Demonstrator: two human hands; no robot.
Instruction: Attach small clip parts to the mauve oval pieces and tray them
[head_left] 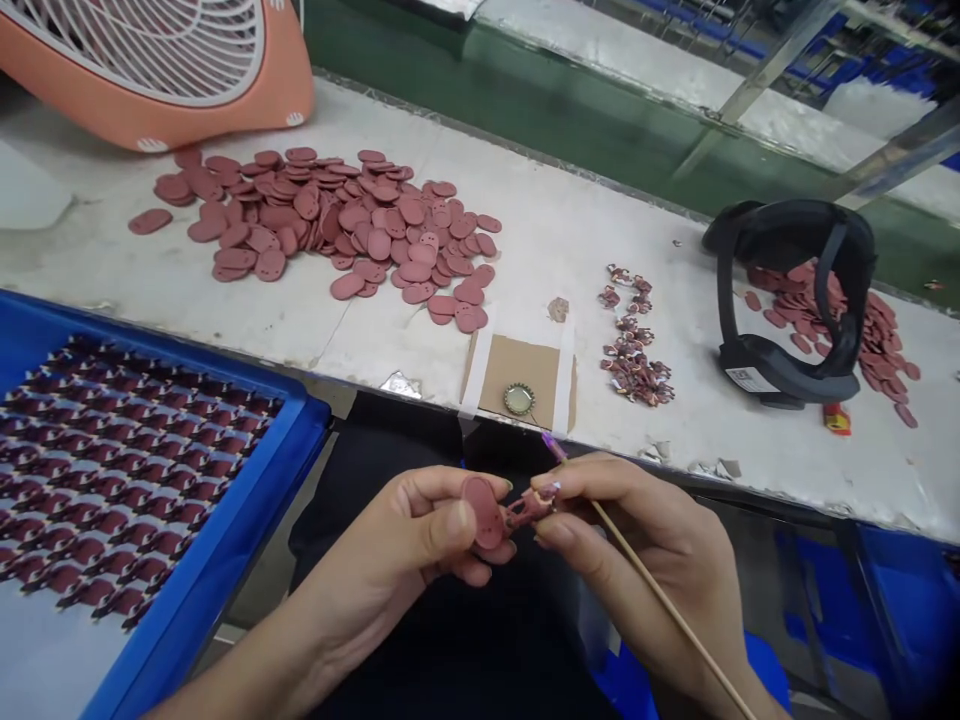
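Observation:
My left hand pinches a flat, oval, dull-red piece with small holes near one end. Between finger and thumb, my right hand grips a small reddish-brown figurine, whose lower end meets the edge of the oval piece. A thin wooden stick with a purple tip also rests in my right hand, lying across the fingers. Just beyond the hands, a bottle cap sits upturned on a cardboard square taped to the table edge.
A large heap of oval pieces spreads over the table, below an orange fan. Small figurines lie right of the cardboard. Further right, a black headset-like strap frame stands before more red pieces. A blue tray holds rows of assembled pieces.

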